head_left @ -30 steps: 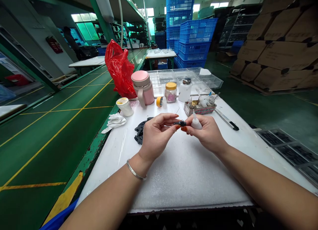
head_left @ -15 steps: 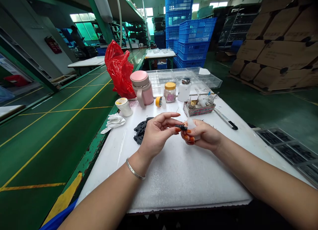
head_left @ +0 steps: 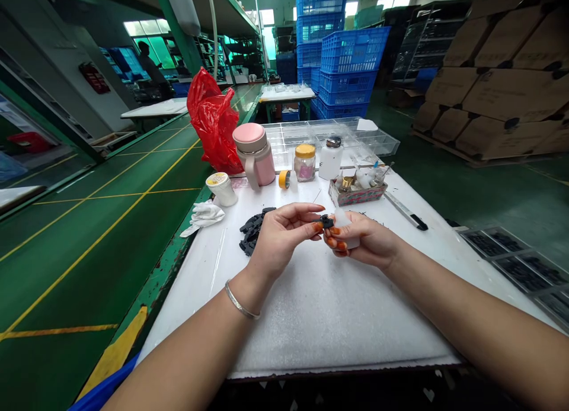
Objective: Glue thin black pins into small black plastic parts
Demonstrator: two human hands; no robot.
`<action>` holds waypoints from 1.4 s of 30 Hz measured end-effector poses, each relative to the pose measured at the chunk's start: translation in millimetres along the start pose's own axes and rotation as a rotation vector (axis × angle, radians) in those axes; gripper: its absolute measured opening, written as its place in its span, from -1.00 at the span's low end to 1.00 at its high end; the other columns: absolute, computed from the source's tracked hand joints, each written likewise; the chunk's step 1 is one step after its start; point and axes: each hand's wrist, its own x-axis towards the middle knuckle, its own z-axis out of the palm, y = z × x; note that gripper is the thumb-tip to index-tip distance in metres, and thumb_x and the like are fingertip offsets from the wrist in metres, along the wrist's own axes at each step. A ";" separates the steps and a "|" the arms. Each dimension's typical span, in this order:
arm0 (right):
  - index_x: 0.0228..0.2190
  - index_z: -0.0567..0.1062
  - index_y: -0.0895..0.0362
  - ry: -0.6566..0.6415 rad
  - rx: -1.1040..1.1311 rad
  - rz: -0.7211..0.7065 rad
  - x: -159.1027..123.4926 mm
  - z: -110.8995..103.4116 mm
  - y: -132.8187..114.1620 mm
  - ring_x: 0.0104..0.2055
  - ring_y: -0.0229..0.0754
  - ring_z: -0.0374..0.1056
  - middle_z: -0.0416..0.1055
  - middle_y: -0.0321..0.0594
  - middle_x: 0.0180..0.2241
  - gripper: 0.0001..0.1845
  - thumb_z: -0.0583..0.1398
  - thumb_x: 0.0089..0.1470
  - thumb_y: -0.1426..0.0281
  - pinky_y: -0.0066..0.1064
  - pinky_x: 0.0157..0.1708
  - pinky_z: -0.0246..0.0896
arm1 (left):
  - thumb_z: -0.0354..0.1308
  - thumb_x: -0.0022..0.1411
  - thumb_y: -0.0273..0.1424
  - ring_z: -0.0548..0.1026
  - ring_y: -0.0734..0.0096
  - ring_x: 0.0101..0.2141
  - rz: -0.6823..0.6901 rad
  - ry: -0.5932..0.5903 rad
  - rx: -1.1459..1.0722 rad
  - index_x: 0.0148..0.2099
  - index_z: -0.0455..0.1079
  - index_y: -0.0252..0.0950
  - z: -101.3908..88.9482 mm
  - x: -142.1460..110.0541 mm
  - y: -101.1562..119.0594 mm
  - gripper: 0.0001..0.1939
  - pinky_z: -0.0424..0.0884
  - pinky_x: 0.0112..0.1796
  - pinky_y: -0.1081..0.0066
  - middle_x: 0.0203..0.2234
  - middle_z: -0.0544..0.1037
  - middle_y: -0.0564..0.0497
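Note:
Over the white padded work surface, my left hand (head_left: 284,233) pinches a small black plastic part (head_left: 326,221) between thumb and fingers. My right hand (head_left: 362,238) is closed around a translucent white piece (head_left: 341,217), and its fingertips meet the right end of the black part. Most of the white piece is hidden in the palm, so its kind cannot be made out. Behind my left hand lies a pile of similar black plastic parts (head_left: 251,227), partly covered by the wrist and fingers.
White gloves (head_left: 204,215) and a white jar (head_left: 221,189) lie at the left edge. Farther back stand a pink mug (head_left: 255,156), yellow tape (head_left: 284,179), a yellow-lidded jar (head_left: 304,162), a white bottle (head_left: 329,159) and a small box (head_left: 359,195). A utility knife (head_left: 405,211) lies right.
The black part has turned slightly between my fingertips and shows more of its face. More of the white piece shows below my right fingers. Both hands stay in nearly the same place.

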 end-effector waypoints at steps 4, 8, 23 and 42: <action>-0.52 0.41 0.19 -0.019 -0.002 0.010 0.2 -0.7 -0.2 -0.59 -0.38 0.20 0.41 -0.26 -0.57 -0.76 0.39 -0.18 0.44 -0.55 -0.60 0.03 | 0.40 0.06 -0.44 0.58 0.39 -0.35 -0.008 0.001 -0.009 -0.19 0.61 -0.22 0.5 -0.4 0.3 -0.79 0.52 -0.33 0.48 -0.32 0.66 -0.04; -0.52 0.43 0.20 -0.011 0.009 0.022 0.1 -0.3 -0.4 -0.59 -0.39 0.19 0.40 -0.26 -0.57 -0.78 0.38 -0.18 0.47 -0.56 -0.60 0.03 | 0.41 0.04 -0.45 0.58 0.39 -0.37 -0.019 0.020 -0.001 -0.22 0.62 -0.22 1.2 0.0 1.4 -0.81 0.52 -0.35 0.47 -0.32 0.66 -0.04; -0.54 0.46 0.22 0.098 -0.009 -0.005 -2.0 7.3 -2.1 -0.59 -0.40 0.20 0.40 -0.27 -0.58 -0.78 0.40 -0.24 0.48 -0.57 -0.59 0.01 | 0.41 0.04 -0.44 0.57 0.42 -0.38 -0.032 0.030 0.002 -0.23 0.63 -0.24 -0.2 1.2 1.2 -0.82 0.51 -0.35 0.50 -0.33 0.66 -0.03; -0.56 0.48 0.19 0.142 -0.129 -0.106 -1.4 9.6 -1.3 -0.60 -0.39 0.25 0.46 -0.24 -0.55 -0.74 0.45 -0.18 0.37 -0.54 -0.58 -0.01 | 0.40 0.04 -0.46 0.58 0.45 -0.38 -0.055 0.052 -0.020 -0.20 0.61 -0.25 -1.4 1.9 0.9 -0.79 0.48 -0.38 0.58 -0.37 0.65 -0.02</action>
